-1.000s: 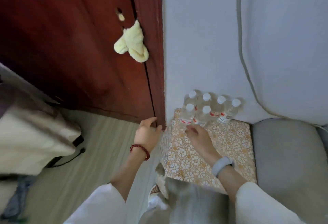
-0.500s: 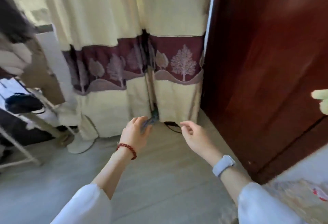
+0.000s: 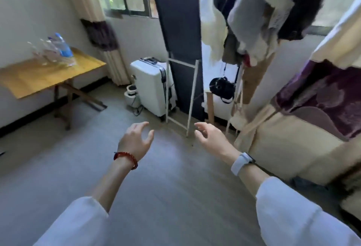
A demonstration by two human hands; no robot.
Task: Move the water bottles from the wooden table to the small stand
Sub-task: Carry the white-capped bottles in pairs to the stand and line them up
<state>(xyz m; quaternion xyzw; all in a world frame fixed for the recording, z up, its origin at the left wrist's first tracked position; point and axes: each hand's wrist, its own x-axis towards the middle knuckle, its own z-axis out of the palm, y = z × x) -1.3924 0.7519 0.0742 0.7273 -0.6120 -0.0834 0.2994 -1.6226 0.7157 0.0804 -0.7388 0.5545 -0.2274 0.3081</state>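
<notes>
Several clear water bottles (image 3: pixel 48 52) stand blurred on the wooden table (image 3: pixel 35 79) at the far left, one with a blue label (image 3: pixel 63 49). My left hand (image 3: pixel 135 140), with a red bead bracelet, hovers over the floor in the middle of the view, fingers loosely spread and empty. My right hand (image 3: pixel 211 138), with a pale wristband, hovers beside it, also relaxed and empty. Both hands are far from the table. The small stand is out of view.
A white suitcase (image 3: pixel 150 87) stands by the window wall beside a white metal rack frame (image 3: pixel 181 97) and a dark panel. Clothes hang on a rack (image 3: pixel 254 21) at upper right, with a black bag (image 3: pixel 221 88) below. A patterned curtain (image 3: pixel 312 109) fills the right.
The view has swung left from the stand with bottles, past the door and curtain, to the room with the wooden table. Both hands left the stand and now hover empty.
</notes>
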